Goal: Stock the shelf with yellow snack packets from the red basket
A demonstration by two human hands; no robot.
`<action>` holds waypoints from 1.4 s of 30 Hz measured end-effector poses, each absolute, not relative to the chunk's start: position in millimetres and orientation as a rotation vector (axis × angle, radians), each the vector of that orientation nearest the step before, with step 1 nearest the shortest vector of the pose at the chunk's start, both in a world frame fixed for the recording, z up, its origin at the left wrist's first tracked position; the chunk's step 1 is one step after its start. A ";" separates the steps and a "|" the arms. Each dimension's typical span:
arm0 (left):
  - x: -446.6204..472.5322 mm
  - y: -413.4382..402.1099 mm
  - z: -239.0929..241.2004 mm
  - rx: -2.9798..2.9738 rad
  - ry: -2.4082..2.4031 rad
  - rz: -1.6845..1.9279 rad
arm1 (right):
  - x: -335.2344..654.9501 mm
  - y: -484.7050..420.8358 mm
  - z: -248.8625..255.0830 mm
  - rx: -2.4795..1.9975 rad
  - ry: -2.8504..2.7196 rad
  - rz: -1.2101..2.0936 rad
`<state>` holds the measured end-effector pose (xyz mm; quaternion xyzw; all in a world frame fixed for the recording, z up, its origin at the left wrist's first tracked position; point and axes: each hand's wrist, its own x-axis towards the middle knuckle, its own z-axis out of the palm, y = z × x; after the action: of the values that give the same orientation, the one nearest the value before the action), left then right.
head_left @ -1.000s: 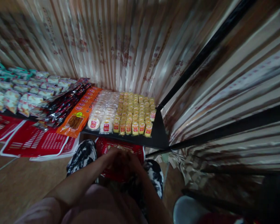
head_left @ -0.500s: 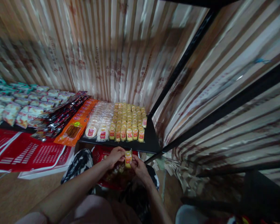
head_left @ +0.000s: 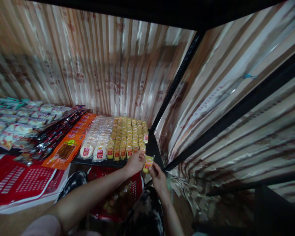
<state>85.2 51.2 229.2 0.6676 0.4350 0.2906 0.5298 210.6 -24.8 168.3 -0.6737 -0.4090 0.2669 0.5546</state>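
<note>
A small yellow wrapped snack cake [head_left: 147, 165] with a red and white label is held upright between my hands, just off the front right edge of the black shelf [head_left: 154, 148]. My right hand [head_left: 159, 178] pinches its lower right side. My left hand [head_left: 135, 163] has its fingers closed at the pack's left edge. Right behind them stand tight rows of the same yellow snack cakes [head_left: 123, 151]. Rows of round white packaged cakes [head_left: 100, 152] sit to their left.
An orange snack bag [head_left: 68, 144], dark shiny packets [head_left: 51, 134] and white snack bags [head_left: 16, 132] fill the shelf's left. Below are a red basket [head_left: 137, 185] between my knees and a red basket [head_left: 27, 178] at left. Black frame posts [head_left: 177, 82] rise at right.
Both hands have moved right and forward with the snack cake, from above the basket to the shelf's front right corner. The view has shifted, with the shelf appearing lower.
</note>
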 end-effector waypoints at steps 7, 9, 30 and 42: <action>116.6 73.9 257.2 2.115 0.948 0.672 | 250.6 23.8 174.7 -1.517 -0.881 0.509; 122.6 79.5 258.9 2.276 0.935 0.657 | 260.2 38.8 173.8 -1.528 -0.875 0.486; 138.7 122.2 228.0 2.756 0.924 0.391 | 277.0 119.7 144.3 -1.685 -1.030 0.490; 143.0 129.5 226.8 2.743 0.944 0.294 | 274.5 126.7 128.8 -1.790 -1.216 0.270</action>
<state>143.0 129.5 226.8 0.9347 0.3219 0.1000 0.1127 274.5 126.7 128.8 -0.7278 -0.4944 0.1098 0.4624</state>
